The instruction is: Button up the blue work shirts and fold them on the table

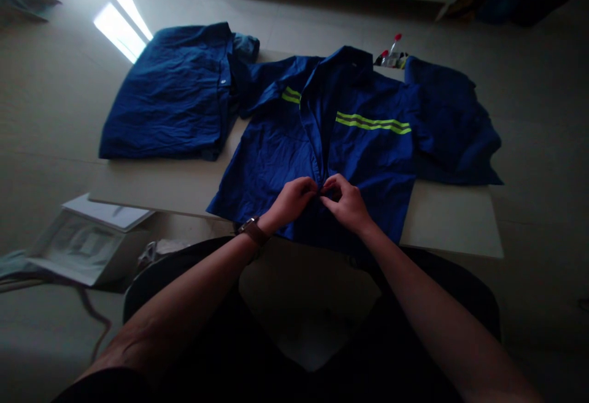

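Fingers (337,180) pinch blue jacket (372,157); red-capped bottle (393,58) beyond

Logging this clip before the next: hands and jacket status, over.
Left hand and right hand pinching blue jacket, lower front. Jacket spread on table, collar end open. Nothing visible blocking hands.

What the left hand (292,202) and right hand (346,204) pinch on the blue jacket (372,161) is too small to tell.
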